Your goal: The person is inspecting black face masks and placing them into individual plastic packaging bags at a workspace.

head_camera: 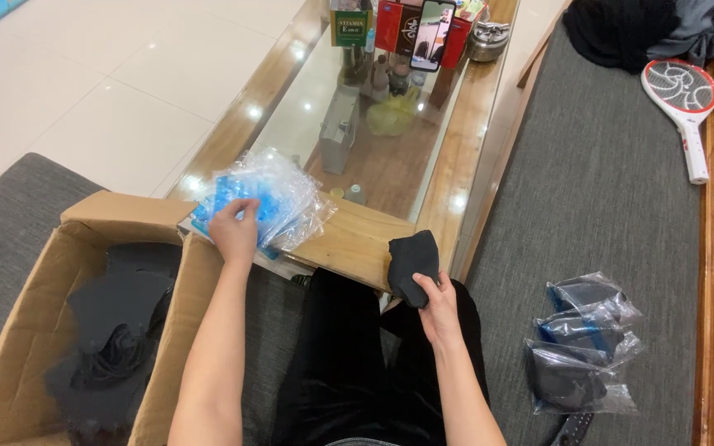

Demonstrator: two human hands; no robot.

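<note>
On table edge – L hand (235, 231) grips plastic bags (270, 194); R hand (438, 304) grips black cloth (412, 264), box (22, 330) beside.

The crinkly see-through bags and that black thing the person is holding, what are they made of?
The bags under the left hand look like thin clear plastic: glossy, wrinkled, blue showing through. The black piece in the right hand seems soft matte fabric, since it folds limply.

One head-worn camera looks steeply down and forward, close over the lap, toward the glass-topped surface (390, 124).
</note>
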